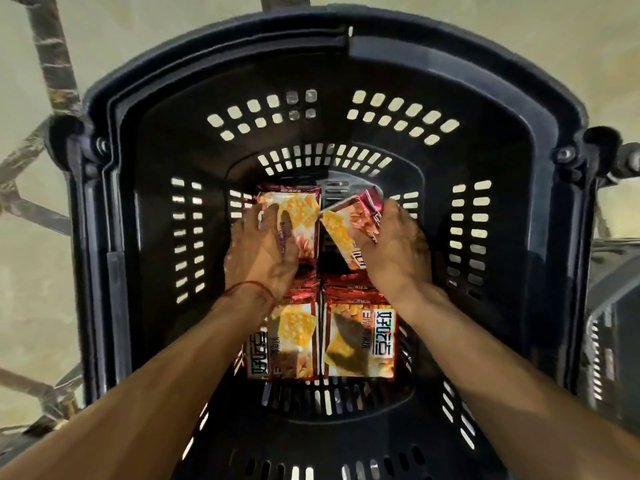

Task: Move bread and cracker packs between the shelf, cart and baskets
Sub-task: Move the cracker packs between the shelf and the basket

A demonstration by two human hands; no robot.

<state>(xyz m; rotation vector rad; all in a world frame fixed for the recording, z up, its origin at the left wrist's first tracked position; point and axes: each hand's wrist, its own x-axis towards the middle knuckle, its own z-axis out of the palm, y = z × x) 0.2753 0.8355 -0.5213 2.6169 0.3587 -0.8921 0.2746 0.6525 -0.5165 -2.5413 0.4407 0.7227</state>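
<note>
A deep black slotted plastic basket [519,168] holds four red-and-orange foil cracker packs [360,341] on its floor. The left hand [263,251] lies flat-fingered on the far-left pack [294,206]. The right hand [394,247] curls its fingers [388,211] round the tilted far-right pack [346,220]; gripped at one edge, it could slip and land crooked.

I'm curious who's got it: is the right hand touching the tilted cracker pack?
Touching. Head view: the right hand grips the tilted cracker pack, fingers curled over its edge.
</note>
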